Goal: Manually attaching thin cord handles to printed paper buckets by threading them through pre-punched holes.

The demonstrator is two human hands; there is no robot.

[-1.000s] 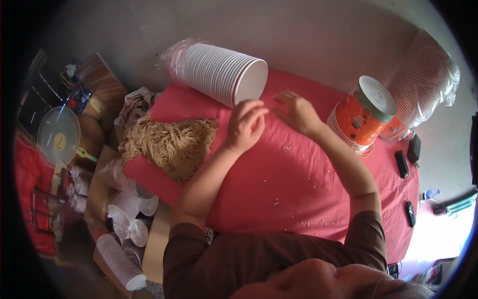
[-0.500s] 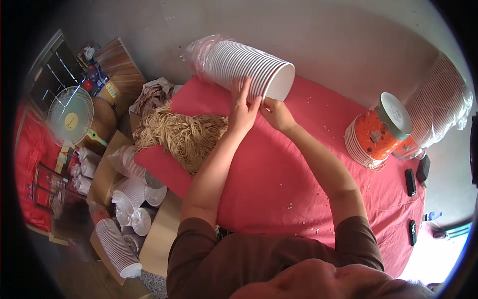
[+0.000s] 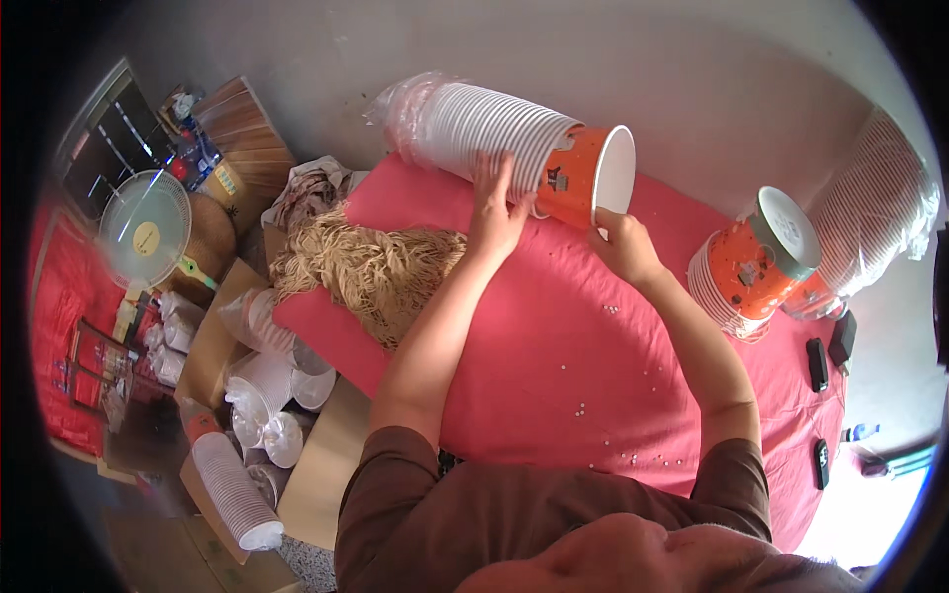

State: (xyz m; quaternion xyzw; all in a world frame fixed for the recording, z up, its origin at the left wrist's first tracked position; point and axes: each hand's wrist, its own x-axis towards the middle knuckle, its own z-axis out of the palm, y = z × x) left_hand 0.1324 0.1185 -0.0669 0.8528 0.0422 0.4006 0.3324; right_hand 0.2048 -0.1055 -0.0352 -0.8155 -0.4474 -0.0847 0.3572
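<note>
A long stack of white-rimmed paper buckets (image 3: 484, 117) lies on its side at the far edge of the red-covered table, its far end in clear plastic wrap. My left hand (image 3: 496, 212) rests against the near side of the stack, fingers spread along the rims. At the stack's right end one orange paper bucket (image 3: 578, 176) is drawn partly out, its white mouth facing right. My right hand (image 3: 625, 245) pinches the lower rim of that bucket; the thumb side shows, other fingertips are partly hidden.
A bundle of tan cords (image 3: 376, 267) lies left on the red tablecloth (image 3: 554, 346). At right are an upside-down bucket stack (image 3: 756, 257), a wrapped stack (image 3: 870, 208) and black devices (image 3: 817, 366). Small white beads are scattered about. A cardboard box (image 3: 326, 465) holds wrapped cups at lower left.
My right hand has moved right and slightly nearer, pulling the end bucket partly out so its orange side shows. My left hand stays on the stack, shifted slightly right.
</note>
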